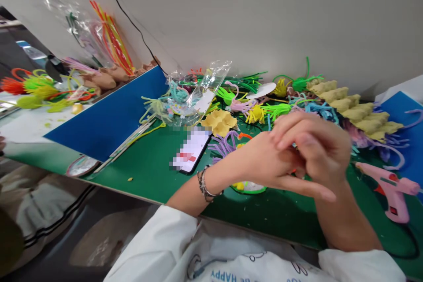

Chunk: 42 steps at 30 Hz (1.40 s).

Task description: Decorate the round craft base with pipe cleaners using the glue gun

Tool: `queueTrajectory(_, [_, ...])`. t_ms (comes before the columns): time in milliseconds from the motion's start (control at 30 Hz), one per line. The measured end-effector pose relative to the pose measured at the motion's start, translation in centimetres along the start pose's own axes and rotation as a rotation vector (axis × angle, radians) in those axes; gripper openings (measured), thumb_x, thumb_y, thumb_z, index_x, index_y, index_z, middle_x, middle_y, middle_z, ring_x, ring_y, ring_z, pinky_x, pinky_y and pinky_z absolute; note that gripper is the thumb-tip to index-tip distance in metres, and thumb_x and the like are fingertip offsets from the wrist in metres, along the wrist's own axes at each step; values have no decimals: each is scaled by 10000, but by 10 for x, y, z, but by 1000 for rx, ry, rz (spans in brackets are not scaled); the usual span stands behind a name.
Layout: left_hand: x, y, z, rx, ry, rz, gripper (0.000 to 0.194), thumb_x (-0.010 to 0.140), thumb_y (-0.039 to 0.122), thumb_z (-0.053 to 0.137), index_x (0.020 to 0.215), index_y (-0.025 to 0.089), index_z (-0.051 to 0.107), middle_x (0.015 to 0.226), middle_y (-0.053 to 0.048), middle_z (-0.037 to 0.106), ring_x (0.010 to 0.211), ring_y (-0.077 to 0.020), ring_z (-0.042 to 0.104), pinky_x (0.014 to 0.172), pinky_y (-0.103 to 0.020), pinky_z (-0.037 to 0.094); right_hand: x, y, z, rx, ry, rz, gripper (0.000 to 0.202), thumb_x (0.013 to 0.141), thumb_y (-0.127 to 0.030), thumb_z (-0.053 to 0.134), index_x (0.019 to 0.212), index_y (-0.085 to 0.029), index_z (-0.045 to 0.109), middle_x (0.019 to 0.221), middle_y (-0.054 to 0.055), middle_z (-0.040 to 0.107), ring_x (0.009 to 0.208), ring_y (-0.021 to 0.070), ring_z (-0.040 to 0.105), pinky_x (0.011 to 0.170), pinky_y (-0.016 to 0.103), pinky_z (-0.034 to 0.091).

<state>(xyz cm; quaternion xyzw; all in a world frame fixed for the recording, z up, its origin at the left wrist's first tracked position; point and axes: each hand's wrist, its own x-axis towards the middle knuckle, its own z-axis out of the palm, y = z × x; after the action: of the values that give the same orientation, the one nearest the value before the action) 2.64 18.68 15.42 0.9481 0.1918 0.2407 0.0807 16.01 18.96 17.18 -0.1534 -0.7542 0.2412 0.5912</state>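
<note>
Green tabletop (pixel 148 174), both hands raised over its near edge and brought together. Left hand (pixel 264 163) is held out flat-ish, thumb pointed to the right; its fingers are mostly covered by the right hand, so whether anything is gripped there can't be told. Right hand (pixel 325 150) is bent at the wrist, fingers curled inward and laid against the left one; its palm is hidden, so a held object can't be confirmed either. Beaded bracelets (pixel 205 185) are worn on the left wrist.

Nearest item: a round green-rimmed piece (pixel 253 187) with yellow bits on it, lying below the left hand (partly blocked by it, full shape not readable). Purple fuzzy stems (pixel 224 143) are seen just behind the left forearm. A phone (pixel 193 150) is laid to the left of those, screen up and lit (content pixelated). A yellow egg-carton piece (pixel 220 122) is set just behind the phone.

Further right, a pink glue gun (pixel 395 189) is laid on its side, apart from the right hand. A yellowish egg-carton strip (pixel 358 110) is placed behind the right hand. Thin sticks (pixel 127 141) are lined up beside the blue board (pixel 112 116) at left.
</note>
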Motion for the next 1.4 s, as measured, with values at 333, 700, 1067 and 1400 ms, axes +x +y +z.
queueTrajectory(333, [-121,-110,-92,289,173,-839,346,943,403,544,1164,184,696,957,-54,763,832,-160,690,759,-259,508,20,17,-63,42,462,-212,288,481,17,504,611,-239,484,529,-92,514,436,73,417,437,291,353])
queueTrajectory(700, [-160,-225,-103,537,90,-1180,483,913,340,520,1340,128,595,1347,-149,632,1301,-303,531,1104,-394,433,16,15,-52,-9,400,-250,280,532,11,629,603,-216,482,526,-80,527,448,79,482,463,290,404])
queueTrajectory(1067, [-124,-305,-91,760,10,-1198,766,806,194,609,1529,91,379,1573,-243,401,1498,-428,292,1211,-582,211,8,14,-66,-170,256,-128,193,673,-36,603,607,-215,571,569,-30,510,551,123,482,510,318,380])
queueTrajectory(1400, [-88,-331,-77,755,-100,-959,468,1014,167,371,1460,243,490,1564,-126,461,1497,-275,358,1228,-517,244,4,24,-69,-223,184,17,218,795,-79,616,644,-236,616,572,-2,508,574,158,500,501,348,395])
